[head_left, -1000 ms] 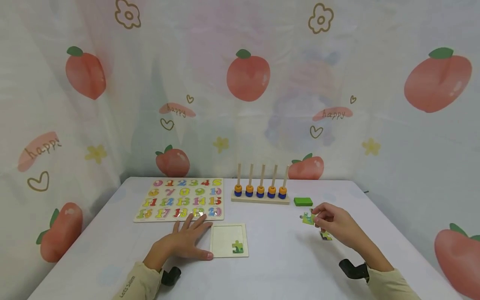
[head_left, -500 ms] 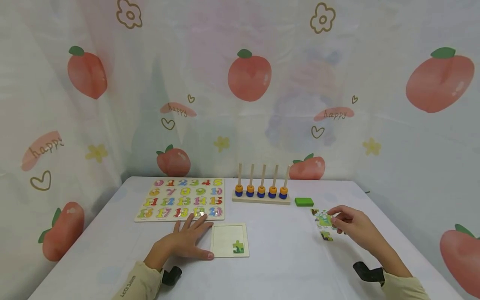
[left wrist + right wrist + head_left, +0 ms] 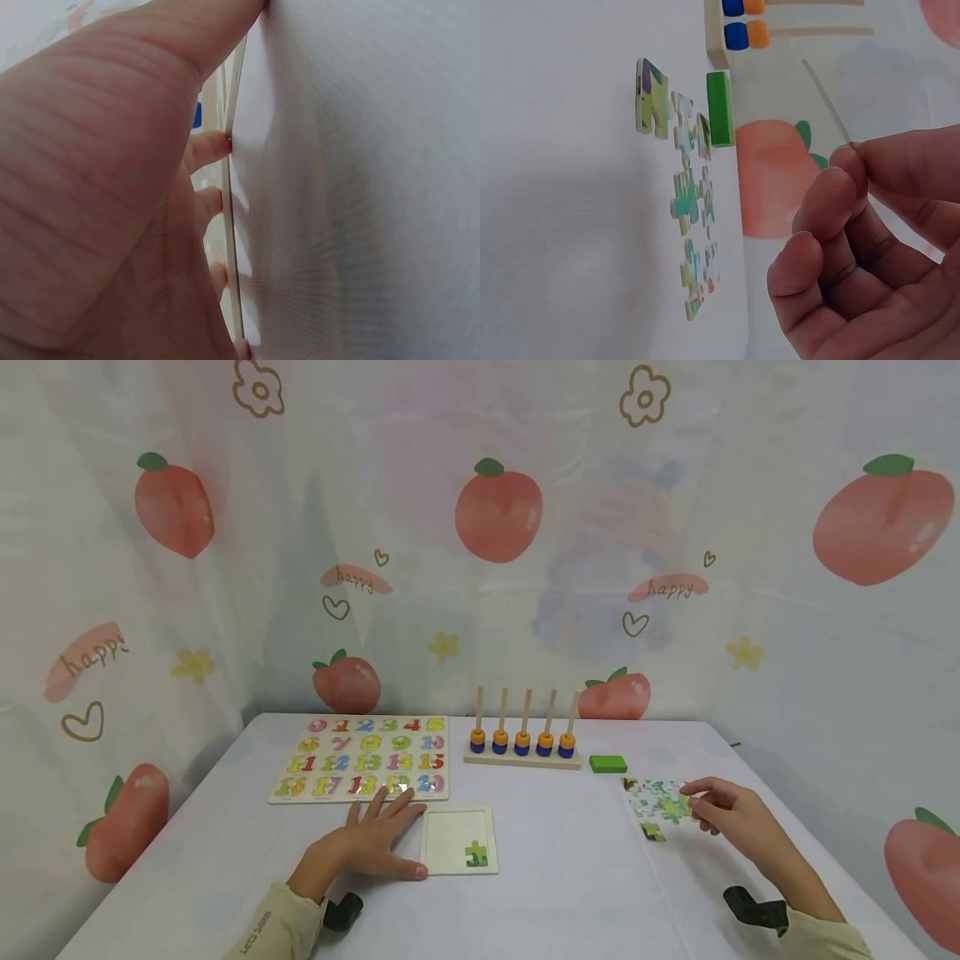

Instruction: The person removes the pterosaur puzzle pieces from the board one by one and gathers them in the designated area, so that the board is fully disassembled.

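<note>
My right hand [image 3: 731,814] pinches a thin jigsaw piece [image 3: 826,101] between thumb and fingertips, seen edge-on in the right wrist view and raised above the table. Beneath it lie several loose jigsaw pieces [image 3: 686,202] in a loose group, green and pale blue. The nearest loose piece [image 3: 652,832] has dark and green print. My left hand [image 3: 367,847] lies with fingers spread, its thumb at the lower left corner of a square wooden puzzle tray [image 3: 450,835]. Its other fingertips reach the front edge of the number board [image 3: 405,768]. One green piece [image 3: 476,853] sits in the tray's lower right corner.
Behind the tray stands a wooden peg stand [image 3: 521,760] with blue and orange beads on upright rods. A green block [image 3: 607,764] lies right of it, just beyond the loose pieces. A peach-printed cloth [image 3: 495,610] hangs behind the table.
My right hand has moved to the right with the jigsaw piece, uncovering more of the loose pieces below. The left hand stays where it was.
</note>
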A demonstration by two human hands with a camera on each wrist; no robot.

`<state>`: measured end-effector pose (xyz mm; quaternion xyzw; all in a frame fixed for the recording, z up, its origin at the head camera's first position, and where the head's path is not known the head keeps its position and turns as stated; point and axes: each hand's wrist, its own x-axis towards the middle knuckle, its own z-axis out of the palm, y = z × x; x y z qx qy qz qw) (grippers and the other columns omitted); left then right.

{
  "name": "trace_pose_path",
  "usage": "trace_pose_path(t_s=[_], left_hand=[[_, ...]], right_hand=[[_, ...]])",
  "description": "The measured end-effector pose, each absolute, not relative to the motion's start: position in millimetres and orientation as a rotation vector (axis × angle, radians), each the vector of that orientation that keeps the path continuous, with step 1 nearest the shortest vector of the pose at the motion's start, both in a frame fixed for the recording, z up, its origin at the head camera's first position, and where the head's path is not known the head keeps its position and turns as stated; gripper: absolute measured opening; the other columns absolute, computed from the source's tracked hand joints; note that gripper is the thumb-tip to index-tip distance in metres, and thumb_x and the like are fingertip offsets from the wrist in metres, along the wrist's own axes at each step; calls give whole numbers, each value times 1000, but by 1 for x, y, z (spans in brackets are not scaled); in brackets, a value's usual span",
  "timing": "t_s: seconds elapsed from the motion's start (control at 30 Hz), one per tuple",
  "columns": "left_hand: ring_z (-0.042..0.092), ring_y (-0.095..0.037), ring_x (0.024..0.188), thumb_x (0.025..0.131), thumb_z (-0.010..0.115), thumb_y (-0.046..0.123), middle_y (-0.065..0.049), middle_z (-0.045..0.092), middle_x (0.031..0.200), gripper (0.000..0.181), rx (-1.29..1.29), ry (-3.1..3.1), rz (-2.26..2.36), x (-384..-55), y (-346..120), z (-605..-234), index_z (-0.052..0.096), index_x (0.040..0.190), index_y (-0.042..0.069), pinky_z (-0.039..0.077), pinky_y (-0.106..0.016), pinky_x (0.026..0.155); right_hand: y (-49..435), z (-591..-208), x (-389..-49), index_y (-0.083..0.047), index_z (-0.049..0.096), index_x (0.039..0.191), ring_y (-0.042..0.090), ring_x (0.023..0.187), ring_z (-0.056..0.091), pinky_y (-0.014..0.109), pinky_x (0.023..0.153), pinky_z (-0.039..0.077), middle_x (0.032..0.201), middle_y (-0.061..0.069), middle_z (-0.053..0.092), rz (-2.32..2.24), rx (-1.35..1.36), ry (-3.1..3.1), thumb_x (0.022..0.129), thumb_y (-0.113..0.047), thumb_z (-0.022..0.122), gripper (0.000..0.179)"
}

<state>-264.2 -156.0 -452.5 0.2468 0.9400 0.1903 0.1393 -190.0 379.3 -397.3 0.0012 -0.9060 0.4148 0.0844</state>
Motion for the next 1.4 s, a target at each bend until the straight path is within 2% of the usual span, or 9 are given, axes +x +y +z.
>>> trace_pose_path(t_s=[0.23,0.47,0.8,1.1,1.4], left_hand=[[-6,-46,162,79,76,81,-10,14,179,114,710,2738,553,-268,-157,-456,37,167,20,-6,-77,120],[-4,-47,162,82,78,75,-11,14,179,110,687,2725,531,-262,-155,-446,37,167,19,-5,-77,120],[-2,-50,161,81,77,78,-13,16,178,111,703,2736,553,-262,-156,-446,38,166,19,-5,-80,118],[0,-47,162,83,82,67,-11,17,178,105,642,2739,498,-258,-151,-442,38,166,20,-1,-78,120],[-1,-45,162,85,82,67,-10,17,178,104,650,2733,491,-256,-152,-441,37,167,22,0,-78,121]], right_hand=[[386,-406,-193,12,65,128,21,70,58,32,61,51,86,11,65,1276,-65,-2730,106,-1,58,26],[394,-416,-197,12,66,125,20,69,57,30,57,48,84,9,65,1250,-42,-2757,105,-1,60,25],[400,-424,-204,9,70,122,21,66,55,29,56,43,74,5,60,1158,-79,-2803,104,-2,60,23],[396,-429,-202,8,70,120,22,67,55,29,56,43,72,2,58,1080,-144,-2842,103,-4,59,24],[397,-434,-202,9,70,121,21,70,56,29,58,45,76,3,59,1060,-186,-2860,103,-5,60,24]])
